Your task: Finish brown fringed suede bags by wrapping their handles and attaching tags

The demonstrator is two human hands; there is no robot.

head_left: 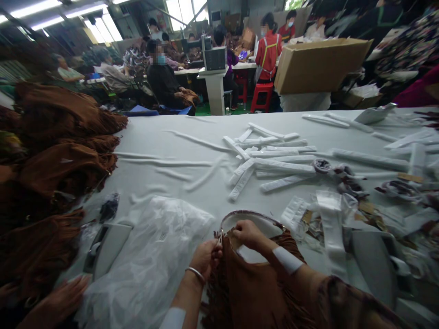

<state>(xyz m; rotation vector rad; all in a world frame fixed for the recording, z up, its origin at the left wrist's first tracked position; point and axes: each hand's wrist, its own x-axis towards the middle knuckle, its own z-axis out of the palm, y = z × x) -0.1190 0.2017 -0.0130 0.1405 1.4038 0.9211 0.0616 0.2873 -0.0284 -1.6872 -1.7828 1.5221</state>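
Observation:
A brown fringed suede bag (250,283) lies in front of me at the table's near edge, its curved handle (254,214) arching over the white tabletop. My left hand (206,257), a bangle on its wrist, is pinched shut at the metal ring where the handle meets the bag's left corner. My right hand (248,234) is closed on the bag's top edge just inside the handle loop. What lies under the fingers is hidden.
A clear plastic bag (151,256) lies left of my hands. Piles of brown fringed bags (58,151) fill the left side. White paper strips (270,157) and wrappers (343,214) scatter across the table (164,137). Another person's hand (60,299) shows at lower left. Workers sit beyond; a cardboard box (318,64).

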